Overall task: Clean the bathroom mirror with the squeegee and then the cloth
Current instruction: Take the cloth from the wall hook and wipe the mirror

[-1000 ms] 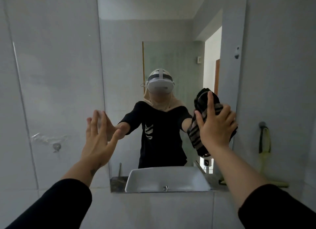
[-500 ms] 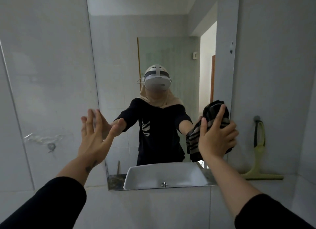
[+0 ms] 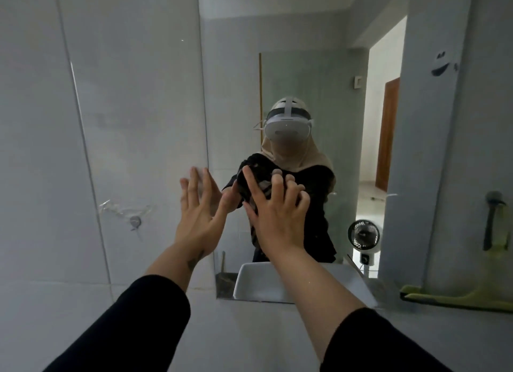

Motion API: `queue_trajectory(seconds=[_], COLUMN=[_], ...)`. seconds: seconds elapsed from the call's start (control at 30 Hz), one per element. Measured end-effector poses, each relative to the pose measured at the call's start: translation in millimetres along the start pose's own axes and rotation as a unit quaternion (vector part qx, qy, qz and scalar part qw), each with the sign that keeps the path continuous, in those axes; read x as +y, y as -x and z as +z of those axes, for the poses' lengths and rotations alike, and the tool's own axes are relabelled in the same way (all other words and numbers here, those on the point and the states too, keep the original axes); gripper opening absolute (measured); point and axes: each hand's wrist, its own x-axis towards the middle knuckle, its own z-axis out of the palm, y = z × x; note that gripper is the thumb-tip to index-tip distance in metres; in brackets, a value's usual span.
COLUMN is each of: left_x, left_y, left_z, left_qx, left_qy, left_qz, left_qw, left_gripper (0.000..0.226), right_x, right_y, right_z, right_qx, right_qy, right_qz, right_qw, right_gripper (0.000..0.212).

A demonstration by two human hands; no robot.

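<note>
Sleeves come first, both black and pushed back from the wrists, arms stretched up toward the wall. Left hand (image 3: 198, 208) sits at about 10 o'clock from centre, fingers spread flat and wide, gripping nothing; it's planted right where the tile (image 3: 125, 122) meets the mirror's left edge, my guess being for balance while the other arm scrubs. Right hand (image 3: 277, 216) is just beside it at roughly 12 o'clock, palm pressed forward with the fingers splayed and slightly curled over a dark striped cloth (image 3: 256, 183), pinning it flat against the mirror (image 3: 319, 66). Pushing with the whole palm makes sense, since it spreads pressure over more glass.

Squeegee (image 3: 455, 296), the yellow-green one, is parked out at 4 o'clock, its blade resting on the ledge and its handle leaning up the wall by a hook. So I'd say the squeegee pass is done and this is the cloth stage.

Only container around is the white basin (image 3: 277, 283), seen as a reflection at 6 o'clock along the mirror's bottom edge, and it looks empty. Further back in the reflection there's a small fan (image 3: 363, 235) and a wooden door (image 3: 388, 133).
</note>
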Motion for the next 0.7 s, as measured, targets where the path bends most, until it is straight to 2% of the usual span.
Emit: queue_trajectory(seconds=[0.2,0.4,0.6,0.7], left_x=[-3.8,-2.4,-13.4,-17.4], left_y=[-0.7,6.8,48.1,59.5], left_z=[0.6,-1.2,30.4,45.1], left_qx=[0.009,0.005,0.023,-0.003], left_qy=[0.014,-0.033,-0.228,-0.286], left_qz=[0.006,-0.003,0.094,0.098], left_qw=[1.0,0.999,0.969,0.953], left_gripper=[0.072,0.069,0.073,0.076], right_x=[-29.1,-13.3,44.8,80.4], right_y=[32.1,66.4,71.1,76.8], right_z=[18.5,26.0,13.7,5.2], right_qx=[0.013,0.011,-0.011,-0.033], right_qy=[0.011,0.039,0.057,0.062], right_qz=[-0.089,-0.174,-0.119,-0.065], right_qw=[0.996,0.984,0.991,0.995], right_gripper=[0.065,0.081,0.073,0.075])
